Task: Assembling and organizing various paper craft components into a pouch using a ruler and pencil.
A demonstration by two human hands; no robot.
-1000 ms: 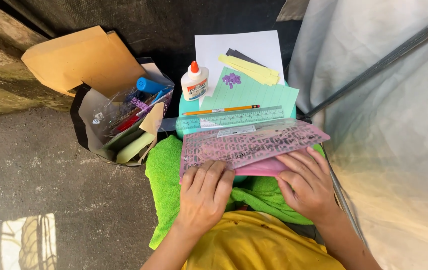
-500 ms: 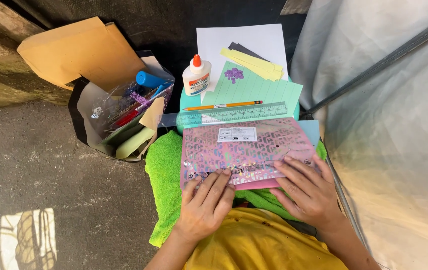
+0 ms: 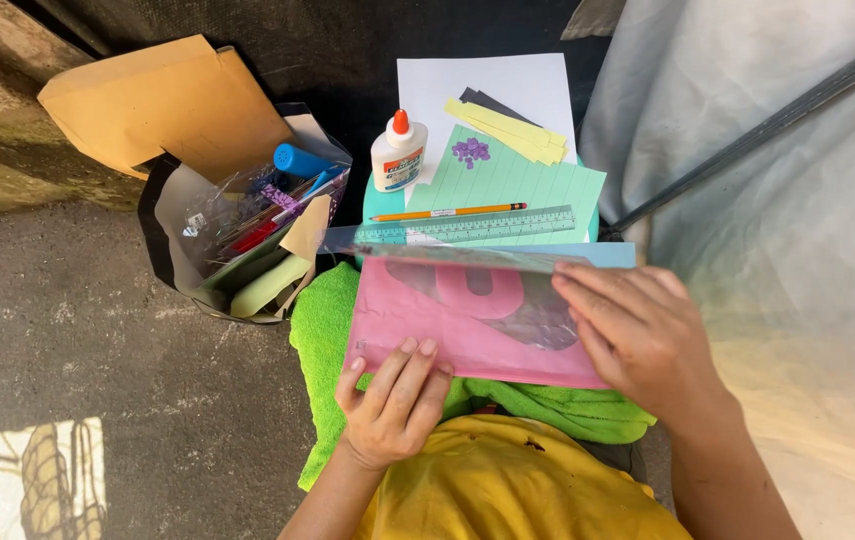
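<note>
Rough grey concrete floor (image 3: 97, 340) under a dark backdrop. Nearest, a green towel (image 3: 322, 330) pads the lap, apparently as a work surface. On it lies a pink sheet (image 3: 417, 325) under a clear sleeve (image 3: 507, 262). Left hand (image 3: 392, 405), fingers open, pins its near edge at 7 o'clock; right hand (image 3: 647, 335) grips the 3 o'clock edge, lifting the sleeve. Ruler (image 3: 467, 228), pencil (image 3: 462, 211) and glue bottle (image 3: 398, 152) lie towards 12 o'clock.
</note>
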